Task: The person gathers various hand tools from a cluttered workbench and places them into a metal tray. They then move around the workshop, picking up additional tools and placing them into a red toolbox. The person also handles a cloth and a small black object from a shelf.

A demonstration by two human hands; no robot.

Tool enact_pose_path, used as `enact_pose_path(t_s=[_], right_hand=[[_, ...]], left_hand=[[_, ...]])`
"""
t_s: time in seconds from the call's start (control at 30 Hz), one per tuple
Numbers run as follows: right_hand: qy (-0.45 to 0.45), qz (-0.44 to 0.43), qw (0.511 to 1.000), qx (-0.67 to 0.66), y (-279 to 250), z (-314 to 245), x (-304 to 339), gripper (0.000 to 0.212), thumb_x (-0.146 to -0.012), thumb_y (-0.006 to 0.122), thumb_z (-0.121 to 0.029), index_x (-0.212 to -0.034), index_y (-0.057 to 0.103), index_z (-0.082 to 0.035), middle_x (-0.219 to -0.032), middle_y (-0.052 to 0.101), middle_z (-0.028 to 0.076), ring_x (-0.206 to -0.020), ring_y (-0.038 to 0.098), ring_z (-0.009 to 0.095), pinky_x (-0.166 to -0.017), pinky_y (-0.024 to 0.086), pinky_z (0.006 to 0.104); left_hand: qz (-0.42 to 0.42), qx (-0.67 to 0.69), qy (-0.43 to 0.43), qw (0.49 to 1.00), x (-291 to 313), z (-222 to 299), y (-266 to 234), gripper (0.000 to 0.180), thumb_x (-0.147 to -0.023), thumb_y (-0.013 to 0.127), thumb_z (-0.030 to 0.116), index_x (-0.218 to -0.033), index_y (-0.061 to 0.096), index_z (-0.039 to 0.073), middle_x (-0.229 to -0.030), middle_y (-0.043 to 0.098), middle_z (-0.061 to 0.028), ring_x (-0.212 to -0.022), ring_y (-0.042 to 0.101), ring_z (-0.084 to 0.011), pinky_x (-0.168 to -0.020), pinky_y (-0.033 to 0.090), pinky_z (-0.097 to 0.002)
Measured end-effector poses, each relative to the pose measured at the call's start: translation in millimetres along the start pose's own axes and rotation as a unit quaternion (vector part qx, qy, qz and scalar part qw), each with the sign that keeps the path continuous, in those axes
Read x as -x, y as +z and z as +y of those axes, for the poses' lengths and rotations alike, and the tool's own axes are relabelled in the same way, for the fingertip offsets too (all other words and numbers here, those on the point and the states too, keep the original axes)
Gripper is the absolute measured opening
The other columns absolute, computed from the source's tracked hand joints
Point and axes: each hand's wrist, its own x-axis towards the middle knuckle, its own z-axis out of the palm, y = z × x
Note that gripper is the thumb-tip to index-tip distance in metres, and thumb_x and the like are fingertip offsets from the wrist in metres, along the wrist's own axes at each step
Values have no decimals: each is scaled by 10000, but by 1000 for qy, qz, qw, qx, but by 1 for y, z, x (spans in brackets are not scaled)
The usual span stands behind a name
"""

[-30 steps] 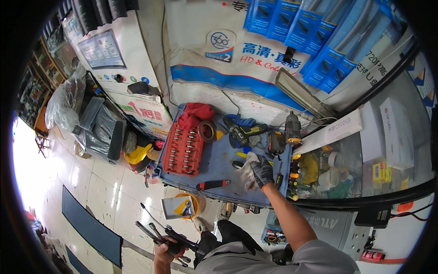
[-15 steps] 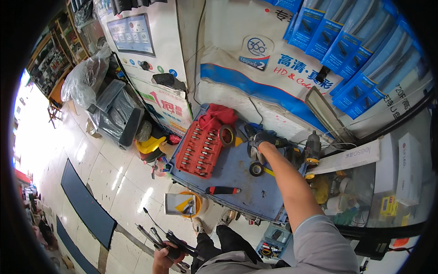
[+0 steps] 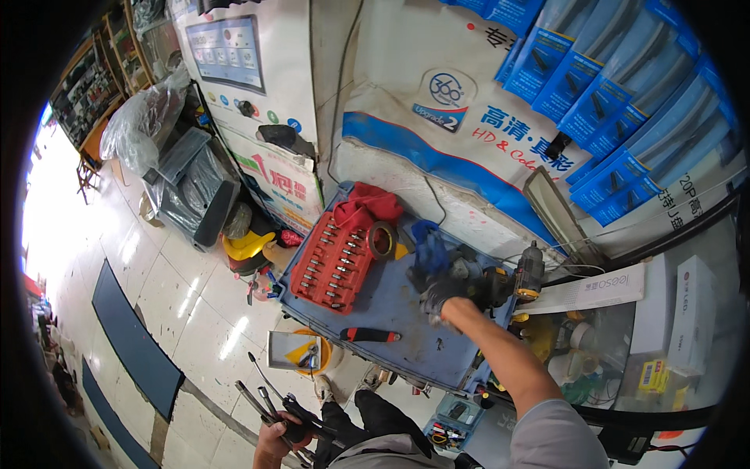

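Observation:
My left hand [image 3: 273, 442], low in the view, is closed around a bundle of long dark and silver metal rods [image 3: 258, 400]. My right hand [image 3: 442, 295] appears to wear a dark grey glove and is over the blue bench top [image 3: 391, 301]. Motion smears its fingers, so what they hold, if anything, is unclear. Just beyond it lies a crumpled blue and black thing [image 3: 430, 248]. A red socket and bit case [image 3: 334, 266] lies open to the left, with a tape roll [image 3: 381, 239] at its edge. A red-and-black handled tool [image 3: 369, 334] lies nearer me.
Right of my hand are a power tool [image 3: 494, 286] and an upright impact driver [image 3: 530, 270]. A red cloth [image 3: 367, 205] lies behind the case. Below the bench are a yellow bucket [image 3: 330, 352] and a blue toolbox [image 3: 453, 422]. Long dark panels [image 3: 137, 336] lie on the floor.
My right hand has drawn back toward me across the bench, and the blue and black thing reaches nearer. The black tape roll is out of sight. My left hand keeps its bundle.

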Motion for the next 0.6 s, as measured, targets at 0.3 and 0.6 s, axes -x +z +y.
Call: enact_pose_path(t_s=[0.3,0.6], right_hand=[[-44,-5,998,47,-13,34,-41,809,-851,657,-556,-1535,384,-219,-1642,258,44,-1472,306,315,-1184,310,412],[138,150,978,-44,47,26,-96,605,-834,731,-486,-1329,589,-168,-1299,619,194,-1186,607,360,-968,494,499]], left_hand=[[-13,-21,4,1000,-2,8,11,404,-799,742,352,-985,706,-4,-1103,633,-389,-802,690,-505,-680,575,-556],[55,-58,32,996,13,-5,15,431,-811,724,388,-990,700,-3,-1118,622,-389,-717,678,-495,-617,579,-544]])
